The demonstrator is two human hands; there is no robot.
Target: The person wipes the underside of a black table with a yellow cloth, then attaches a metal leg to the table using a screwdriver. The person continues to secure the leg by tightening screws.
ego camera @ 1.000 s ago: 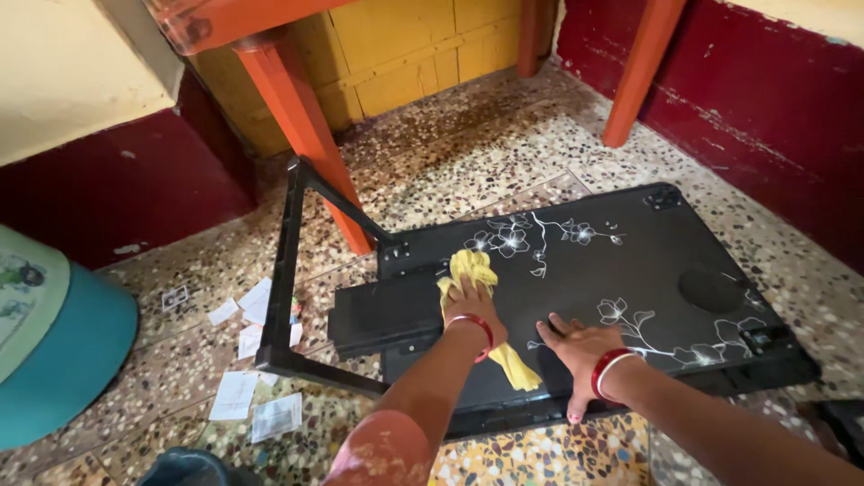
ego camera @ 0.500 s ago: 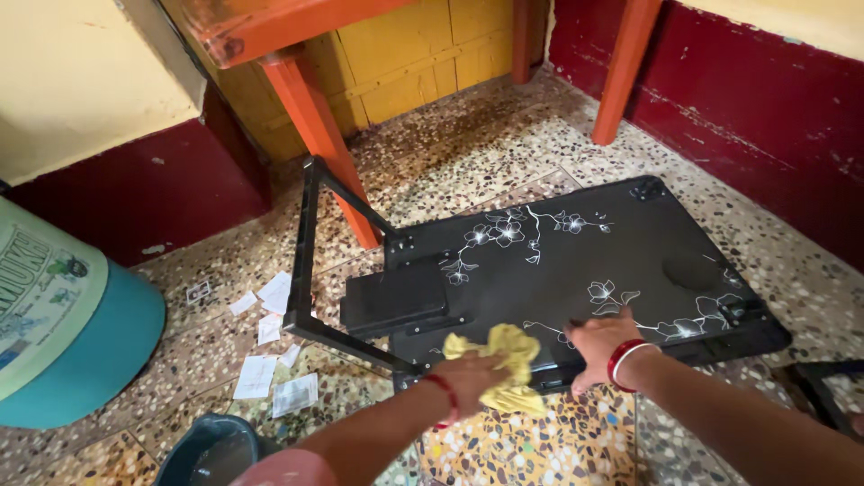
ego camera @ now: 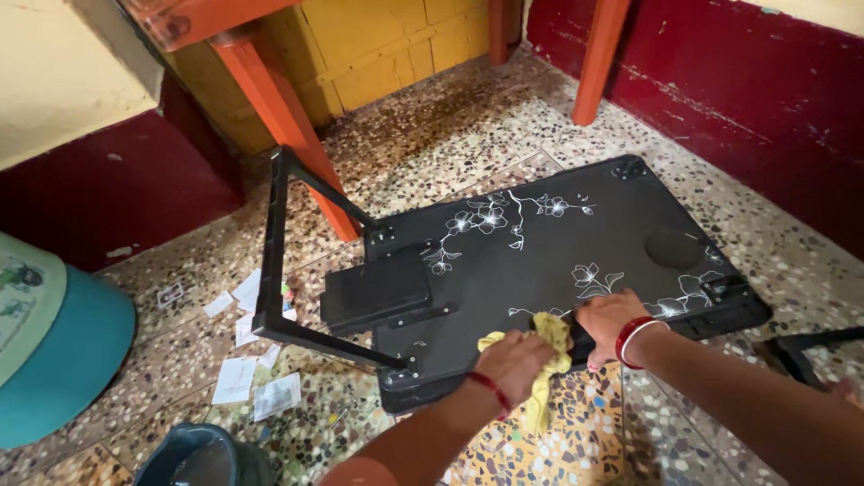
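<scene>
One black folding lap table lies tilted on the speckled terrazzo floor, its glossy rectangular top printed with white blossoms, one tubular leg frame swung out. One crumpled yellow cloth sits on the near edge, bunched under the left hand, whose fingers curl around it. Touching it, the right hand grips the table's rim. Several paper scraps lie scattered beside two orange-red wooden legs.

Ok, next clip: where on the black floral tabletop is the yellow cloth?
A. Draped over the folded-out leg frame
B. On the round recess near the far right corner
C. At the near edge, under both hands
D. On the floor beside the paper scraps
C: the yellow cloth is bunched at the near edge of the black tabletop, with the left hand and right hand both on it.
</scene>
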